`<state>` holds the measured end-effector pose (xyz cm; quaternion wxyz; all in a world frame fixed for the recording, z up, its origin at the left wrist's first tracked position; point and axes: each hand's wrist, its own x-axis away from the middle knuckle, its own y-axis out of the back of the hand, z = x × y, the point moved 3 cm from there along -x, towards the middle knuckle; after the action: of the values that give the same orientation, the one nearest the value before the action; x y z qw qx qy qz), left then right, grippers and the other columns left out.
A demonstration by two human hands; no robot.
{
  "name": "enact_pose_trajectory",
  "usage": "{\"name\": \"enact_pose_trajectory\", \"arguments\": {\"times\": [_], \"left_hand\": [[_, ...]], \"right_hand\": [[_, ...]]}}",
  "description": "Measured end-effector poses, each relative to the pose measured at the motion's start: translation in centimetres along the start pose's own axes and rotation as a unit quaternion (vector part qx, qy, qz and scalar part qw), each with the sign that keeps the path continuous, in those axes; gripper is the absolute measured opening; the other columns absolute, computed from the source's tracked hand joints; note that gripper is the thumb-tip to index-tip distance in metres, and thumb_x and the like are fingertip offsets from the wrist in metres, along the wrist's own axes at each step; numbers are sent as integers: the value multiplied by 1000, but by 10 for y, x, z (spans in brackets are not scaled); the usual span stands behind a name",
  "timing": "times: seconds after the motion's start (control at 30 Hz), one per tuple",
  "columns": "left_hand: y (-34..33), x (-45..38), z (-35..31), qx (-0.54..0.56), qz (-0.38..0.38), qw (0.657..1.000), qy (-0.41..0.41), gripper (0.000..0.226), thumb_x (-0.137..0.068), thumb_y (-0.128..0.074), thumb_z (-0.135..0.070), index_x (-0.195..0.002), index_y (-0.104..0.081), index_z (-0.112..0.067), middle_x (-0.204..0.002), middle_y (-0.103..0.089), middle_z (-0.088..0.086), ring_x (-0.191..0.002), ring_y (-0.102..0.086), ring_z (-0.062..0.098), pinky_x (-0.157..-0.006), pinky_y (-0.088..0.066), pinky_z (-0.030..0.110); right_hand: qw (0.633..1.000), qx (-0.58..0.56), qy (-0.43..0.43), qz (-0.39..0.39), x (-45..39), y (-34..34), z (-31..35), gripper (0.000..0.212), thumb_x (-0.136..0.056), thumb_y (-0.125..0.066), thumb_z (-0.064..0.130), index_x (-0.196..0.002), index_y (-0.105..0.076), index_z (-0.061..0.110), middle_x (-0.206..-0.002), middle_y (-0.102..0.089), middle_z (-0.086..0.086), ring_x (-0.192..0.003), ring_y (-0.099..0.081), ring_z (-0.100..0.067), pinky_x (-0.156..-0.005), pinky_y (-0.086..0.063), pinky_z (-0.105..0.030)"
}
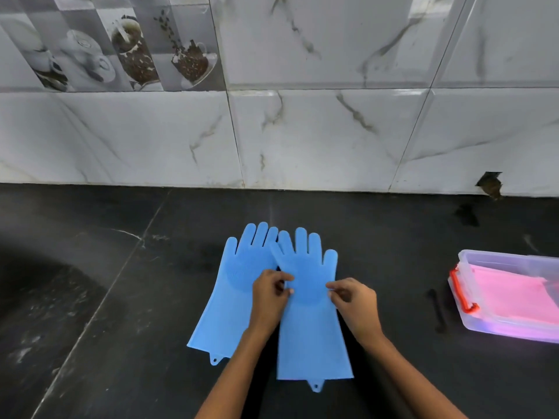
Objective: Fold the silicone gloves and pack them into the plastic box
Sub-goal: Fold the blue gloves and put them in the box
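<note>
The black counter [121, 297] fills the lower half of the frame, and on it, at lower centre, two blue silicone gloves are laid flat with fingers toward the tiled wall [302, 131]. The left glove [223, 297] and the right glove [311, 328] overlap slightly at the fingers; neither is seen to be folded, so the task is judged to be at its start. At the right edge the plastic box [472, 316] is seen open, well apart from the gloves, with something pink already inside; no blue glove is packed yet. Folding of both gloves and placing them in the box are left. The left hand [269, 294] is set on the right glove's left edge, its grip narrow, seemingly pinching the silicone. The right hand [354, 300] is likewise closed narrowly on the glove's right edge, at palm height.
</note>
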<state>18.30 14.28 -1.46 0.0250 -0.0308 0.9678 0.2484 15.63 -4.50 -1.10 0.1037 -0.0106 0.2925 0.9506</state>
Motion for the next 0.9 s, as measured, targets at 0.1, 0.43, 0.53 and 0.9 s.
{"name": "enact_pose_trajectory", "arguments": {"times": [0.1,0.43,0.53,0.9], "left_hand": [[-24,7,-3,-1,51,999,-11,33,-71,-76,4,-98,-71,-14,-94,-60,0,-74,-57,6,-69,-49,12],[-27,13,-5,-80,16,995,-64,25,-85,-63,0,-108,-69,-9,-108,-60,1,-92,-59,9,-83,-50,17],[-17,10,-7,-142,-51,987,-52,23,-89,-60,-6,-112,-65,-8,-110,-58,4,-102,-55,13,-86,-44,16],[9,-23,-5,-175,-47,983,24,9,-86,-61,-2,-85,-70,-2,-84,-69,10,-79,-64,17,-74,-52,25]], "right_hand": [[999,49,-18,-9,8,22,-20,18,-80,-69,1,-95,-74,9,-87,-68,0,-77,-65,-8,-77,-55,-24],[949,278,110,100,26,-15,-22,54,-94,-47,42,-144,-33,27,-158,-13,-5,-146,-12,-24,-117,-13,-37],[931,312,114,153,22,-33,-32,59,-97,-26,52,-147,-2,35,-157,15,4,-145,15,-19,-115,11,-33],[929,306,103,178,10,-51,-18,53,-100,-23,44,-149,-7,30,-159,6,6,-145,14,-17,-114,12,-33]]}}
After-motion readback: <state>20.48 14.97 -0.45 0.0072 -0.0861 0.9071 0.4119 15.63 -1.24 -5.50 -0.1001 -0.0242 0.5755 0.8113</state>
